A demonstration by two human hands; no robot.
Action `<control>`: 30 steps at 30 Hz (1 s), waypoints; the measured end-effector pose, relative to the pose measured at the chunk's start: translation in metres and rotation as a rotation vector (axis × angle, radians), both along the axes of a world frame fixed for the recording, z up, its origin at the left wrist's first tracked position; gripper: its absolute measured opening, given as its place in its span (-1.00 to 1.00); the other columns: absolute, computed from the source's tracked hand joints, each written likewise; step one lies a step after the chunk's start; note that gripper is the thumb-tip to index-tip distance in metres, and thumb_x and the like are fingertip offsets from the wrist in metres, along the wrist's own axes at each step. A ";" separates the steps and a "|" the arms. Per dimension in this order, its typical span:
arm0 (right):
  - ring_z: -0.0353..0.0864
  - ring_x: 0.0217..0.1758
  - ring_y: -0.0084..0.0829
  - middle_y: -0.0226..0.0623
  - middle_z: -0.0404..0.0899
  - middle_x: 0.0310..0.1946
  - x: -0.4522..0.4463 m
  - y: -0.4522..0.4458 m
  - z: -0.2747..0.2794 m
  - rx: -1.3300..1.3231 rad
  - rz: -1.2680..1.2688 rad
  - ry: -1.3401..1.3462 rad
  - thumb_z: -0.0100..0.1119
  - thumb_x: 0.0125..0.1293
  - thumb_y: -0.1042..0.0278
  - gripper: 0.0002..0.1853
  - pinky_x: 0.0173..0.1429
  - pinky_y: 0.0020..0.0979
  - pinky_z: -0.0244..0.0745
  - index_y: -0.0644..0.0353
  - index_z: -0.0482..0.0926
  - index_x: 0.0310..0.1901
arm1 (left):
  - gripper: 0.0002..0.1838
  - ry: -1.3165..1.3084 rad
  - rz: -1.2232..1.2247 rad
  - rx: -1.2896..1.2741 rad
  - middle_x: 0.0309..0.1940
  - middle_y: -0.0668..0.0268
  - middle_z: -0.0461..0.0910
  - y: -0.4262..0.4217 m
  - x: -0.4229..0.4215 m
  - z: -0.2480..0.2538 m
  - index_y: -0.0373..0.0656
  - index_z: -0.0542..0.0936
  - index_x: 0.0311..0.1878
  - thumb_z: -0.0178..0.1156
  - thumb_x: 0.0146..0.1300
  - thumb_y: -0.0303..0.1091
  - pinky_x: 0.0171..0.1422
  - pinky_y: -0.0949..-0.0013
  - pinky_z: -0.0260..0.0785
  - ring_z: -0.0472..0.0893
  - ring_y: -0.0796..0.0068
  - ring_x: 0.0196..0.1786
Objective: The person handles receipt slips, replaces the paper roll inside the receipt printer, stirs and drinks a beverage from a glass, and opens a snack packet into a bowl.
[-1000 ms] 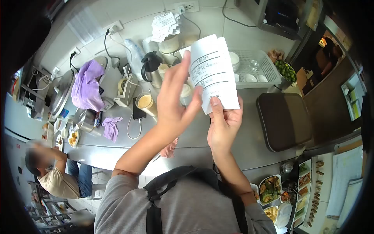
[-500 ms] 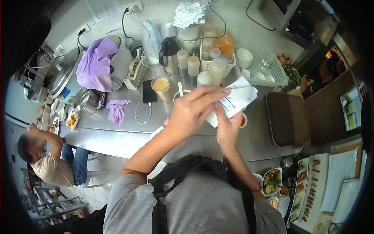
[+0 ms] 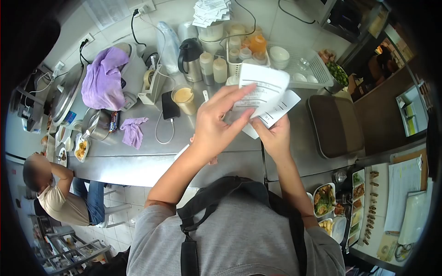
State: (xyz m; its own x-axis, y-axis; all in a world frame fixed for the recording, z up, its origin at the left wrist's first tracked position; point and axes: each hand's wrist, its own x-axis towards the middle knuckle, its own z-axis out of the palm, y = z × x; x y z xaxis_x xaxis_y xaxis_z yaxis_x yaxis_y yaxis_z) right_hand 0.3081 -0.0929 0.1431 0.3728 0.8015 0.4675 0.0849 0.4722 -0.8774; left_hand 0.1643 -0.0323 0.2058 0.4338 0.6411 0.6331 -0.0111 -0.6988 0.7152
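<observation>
My left hand [image 3: 217, 120] pinches a printed paper slip [image 3: 263, 83] between thumb and fingers, its top raised and curled. Below it, my right hand [image 3: 275, 138] grips more printed slips [image 3: 281, 109] with the thumb on top. Both hands are over the steel counter, with the papers between them. A spoon handle [image 3: 206, 95] shows just beyond my left hand; what it stands in is hidden. To the left are a cup of tan drink [image 3: 185, 99] and a phone [image 3: 170, 106] on a charging cable.
Squeeze bottles [image 3: 220, 69], a steel jug [image 3: 189, 60] and a white basket [image 3: 313, 76] line the back. A purple cloth [image 3: 105, 80] lies at left. At right are a brown cushioned seat [image 3: 335, 126] and food dishes [image 3: 324, 200]. A person [image 3: 62, 191] sits far left.
My left hand has opened out and lifted one slip upright, away from the others. My right hand keeps hold of its slips. The view has shifted slightly.
</observation>
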 end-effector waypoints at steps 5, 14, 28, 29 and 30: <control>0.62 -0.13 -0.57 -0.30 0.67 -0.18 0.001 -0.010 -0.002 -0.126 0.012 0.084 0.24 0.26 0.56 -0.78 -0.04 -0.52 0.50 0.38 0.57 -0.05 | -0.53 -0.010 0.115 0.034 -0.11 0.20 0.61 0.007 -0.002 -0.008 -0.08 0.62 0.13 0.25 0.12 -0.66 -0.30 0.62 0.42 0.54 0.63 -0.32; 0.59 -0.12 -0.62 -0.30 0.67 -0.16 0.021 -0.022 0.005 -0.106 -0.158 0.180 0.26 0.28 0.52 -0.76 -0.01 -0.55 0.48 0.38 0.58 -0.03 | -0.55 -0.097 -0.010 -0.232 -0.08 0.33 0.56 0.018 -0.006 -0.007 -0.15 0.59 0.16 0.07 0.21 -0.71 -0.32 0.68 0.38 0.50 0.75 -0.27; 0.55 0.02 -0.55 -0.26 0.59 -0.03 0.001 -0.018 0.008 -0.048 -0.044 0.214 0.16 0.38 0.43 -0.63 0.08 -0.52 0.44 0.32 0.38 0.15 | -0.44 -0.137 -0.247 -0.533 0.10 0.29 0.49 -0.007 0.011 -0.030 -0.22 0.34 0.38 0.10 0.29 -0.61 0.03 0.55 0.40 0.53 0.63 -0.05; 0.57 0.00 -0.54 -0.26 0.60 -0.04 0.001 -0.018 0.006 -0.054 -0.053 0.168 0.17 0.37 0.43 -0.64 0.07 -0.51 0.45 0.32 0.39 0.14 | -0.44 -0.144 -0.243 -0.516 0.10 0.27 0.49 -0.006 0.012 -0.034 -0.23 0.31 0.39 0.10 0.30 -0.60 0.06 0.53 0.40 0.53 0.61 -0.03; 0.58 -0.01 -0.54 -0.26 0.61 -0.05 0.001 -0.018 0.002 -0.060 -0.061 0.121 0.18 0.36 0.44 -0.64 0.05 -0.51 0.46 0.32 0.39 0.14 | -0.43 -0.152 -0.237 -0.498 0.10 0.26 0.48 -0.004 0.013 -0.039 -0.25 0.28 0.40 0.11 0.31 -0.58 0.08 0.52 0.40 0.54 0.60 -0.01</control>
State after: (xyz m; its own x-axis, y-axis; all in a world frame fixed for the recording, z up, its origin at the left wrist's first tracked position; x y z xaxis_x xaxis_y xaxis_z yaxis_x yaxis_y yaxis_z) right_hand 0.3095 -0.1109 0.1448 0.4724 0.8009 0.3679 0.0035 0.4157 -0.9095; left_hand 0.1772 -0.0362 0.1664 0.5297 0.7745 0.3457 -0.2546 -0.2435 0.9359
